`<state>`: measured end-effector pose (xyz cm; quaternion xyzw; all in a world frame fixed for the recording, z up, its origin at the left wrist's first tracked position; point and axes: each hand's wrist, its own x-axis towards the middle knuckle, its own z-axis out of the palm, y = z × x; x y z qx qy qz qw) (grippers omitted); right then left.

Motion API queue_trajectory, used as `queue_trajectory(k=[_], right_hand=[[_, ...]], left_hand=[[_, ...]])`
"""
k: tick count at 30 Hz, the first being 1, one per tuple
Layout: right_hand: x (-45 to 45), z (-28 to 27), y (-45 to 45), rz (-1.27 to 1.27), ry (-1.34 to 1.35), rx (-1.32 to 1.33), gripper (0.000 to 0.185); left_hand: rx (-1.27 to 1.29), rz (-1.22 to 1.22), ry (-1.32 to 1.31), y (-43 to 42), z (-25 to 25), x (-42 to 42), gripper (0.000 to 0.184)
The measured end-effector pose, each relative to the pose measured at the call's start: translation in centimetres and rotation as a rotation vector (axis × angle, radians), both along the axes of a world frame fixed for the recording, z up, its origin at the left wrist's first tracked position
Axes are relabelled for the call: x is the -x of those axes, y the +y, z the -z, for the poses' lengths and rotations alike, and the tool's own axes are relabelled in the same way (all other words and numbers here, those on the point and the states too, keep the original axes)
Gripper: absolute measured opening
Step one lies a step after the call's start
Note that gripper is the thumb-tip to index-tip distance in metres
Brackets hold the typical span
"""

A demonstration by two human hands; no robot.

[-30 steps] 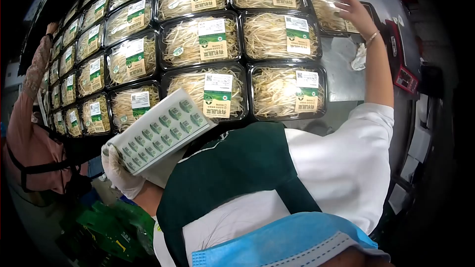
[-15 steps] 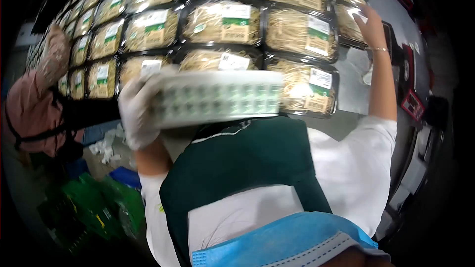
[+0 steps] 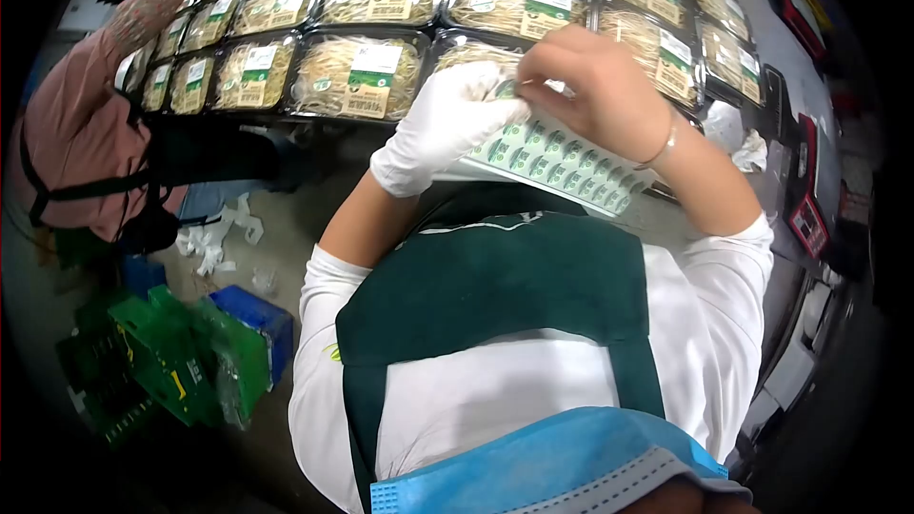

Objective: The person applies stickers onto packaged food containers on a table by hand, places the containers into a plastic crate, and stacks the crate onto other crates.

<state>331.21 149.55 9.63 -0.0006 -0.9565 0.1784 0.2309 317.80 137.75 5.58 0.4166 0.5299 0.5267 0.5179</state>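
Note:
My left hand (image 3: 449, 124), in a white glove, grips a sheet of small green-and-white stickers (image 3: 562, 164) by its left end. The sheet slants down to the right, just in front of my dark green apron. My bare right hand (image 3: 602, 86) is over the sheet's upper edge, its thumb and fingers pinched close to my left fingertips. A green sticker (image 3: 505, 88) shows between the two hands, though its edges are partly hidden by my fingers. Beyond my hands sit black trays of pale shredded food (image 3: 362, 74) under clear lids, each with a green-and-white label.
At left a co-worker in a pink top (image 3: 81, 162) reaches across the trays. Green crates (image 3: 171, 357) and a blue crate (image 3: 252, 319) stand on the floor at lower left, near white scraps (image 3: 214, 238). Crumpled white paper (image 3: 747, 148) lies at right.
My right hand has come from a tray at the far right to the sheet. My left hand has moved right and the sheet now tilts. The co-worker's arm reaches farther forward.

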Motion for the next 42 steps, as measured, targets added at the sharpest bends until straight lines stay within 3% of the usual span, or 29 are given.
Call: queue_trajectory(k=[3, 4, 7, 9, 11, 13, 15, 16, 20, 22, 23, 24, 26, 27, 29, 32, 35, 37, 39, 41, 42], right_hand=[[-0.3, 1.0, -0.1, -0.003, -0.06, 0.048, 0.009], [-0.5, 1.1, 0.1, 0.005, -0.059, 0.046, 0.009], [-1.4, 0.9, 0.8, -0.01, -0.203, 0.62, 0.007], [-1.6, 1.3, 3.4, 0.126, -0.151, 0.779, 0.003], [-1.6, 3.3, 11.4, 0.347, 0.159, 0.789, 0.011], [-2.7, 7.1, 21.5, 0.682, 0.179, 0.657, 0.019], [-2.5, 9.8, 24.8, 0.91, 0.095, 0.372, 0.03], [-1.9, 11.0, 25.5, 0.96, 0.051, 0.17, 0.035], [-0.2, 12.2, 24.7, 0.958, 0.012, 0.153, 0.037], [-0.2, 12.7, 25.0, 0.997, -0.14, -0.047, 0.04], [-0.5, 11.1, 23.4, 1.021, -0.124, -0.37, 0.047], [-1.5, 10.8, 23.8, 1.029, -0.128, -0.367, 0.047], [-5.2, 10.5, 24.6, 1.211, -0.135, -0.671, 0.03], [-6.7, 9.6, 23.9, 1.105, -0.144, -0.413, 0.042], [-8.7, 8.9, 19.8, 0.968, -0.086, 0.528, 0.038], [-8.0, 9.4, 14.1, 0.958, -0.13, 0.63, 0.036], [-6.6, 9.9, 12.2, 0.987, -0.236, 0.233, 0.036], [-6.8, 8.7, 12.3, 1.079, -0.474, -0.135, 0.042], [-8.4, 7.8, 12.0, 1.213, -0.447, -0.21, 0.042], [-10.0, 6.3, 9.3, 1.07, -0.24, 0.328, 0.036], [-9.6, 5.4, 6.3, 0.884, -0.072, 0.527, 0.031]], left_hand=[[0.061, 0.12, -0.163, -0.4, 1.3, 0.3, 0.022], [0.093, 0.118, -0.324, -0.7, 1.4, 0.2, 0.024], [0.17, 0.202, -0.262, -1.0, 1.1, 0.8, 0.02], [0.157, 0.193, -0.15, -0.9, 1.9, 1.3, 0.019], [0.128, 0.066, -0.174, -1.2, 2.0, 1.4, 0.019], [0.22, -0.019, -0.243, -1.6, -0.1, 1.4, 0.016], [0.197, -0.09, -0.225, -2.5, 0.2, 2.2, 0.016], [0.172, -0.114, -0.208, -3.1, 0.5, 2.6, 0.016], [0.076, -0.209, -0.27, -4.5, 2.4, 3.4, 0.016], [0.102, -0.191, -0.368, -4.8, 2.7, 3.6, 0.019], [0.104, -0.189, -0.369, -4.6, 2.3, 3.2, 0.019], [0.094, -0.188, -0.354, -4.3, 1.6, 2.6, 0.024], [0.058, -0.142, -0.324, -4.6, 1.3, 2.3, 0.036], [0.059, -0.129, -0.326, -4.7, 1.1, 2.3, 0.036], [0.162, -0.144, -0.375, -4.9, 0.5, 2.4, 0.034], [0.15, -0.193, -0.359, -5.3, 1.5, 3.5, 0.025], [0.09, -0.237, -0.3, -5.8, 3.1, 4.4, 0.018], [0.045, -0.295, -0.252, -6.3, 3.7, 5.1, 0.017], [0.007, -0.374, -0.362, -6.2, 3.7, 5.3, 0.014], [-0.101, -0.465, -0.364, -6.5, 4.4, 5.5, 0.015], [-0.101, -0.48, -0.366, -6.8, 4.6, 5.6, 0.015]])
